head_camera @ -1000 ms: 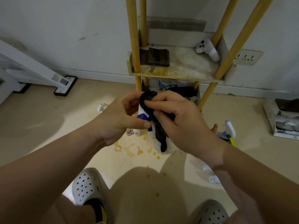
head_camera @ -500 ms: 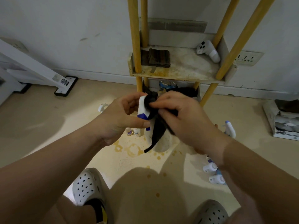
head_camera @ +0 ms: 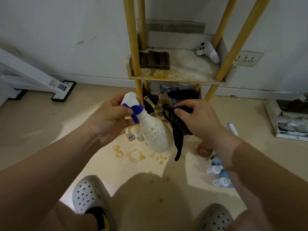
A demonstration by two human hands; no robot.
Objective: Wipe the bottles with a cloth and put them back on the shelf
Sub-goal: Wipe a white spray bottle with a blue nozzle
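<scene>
wiping step: left hand [head_camera: 108, 121] grips the bottle [head_camera: 157, 135] by its neck, right hand [head_camera: 200, 121] pinches the cloth [head_camera: 177, 130] beside it; spotted body probably needs rubbing next.

No words legible; QR code [head_camera: 62, 87] on the white stand foot [head_camera: 68, 84]; small bottles [head_camera: 138, 136] bear blurred labels

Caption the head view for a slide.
The left hand grips a white spray bottle by its neck; the right hand holds a black cloth beside it.
</scene>
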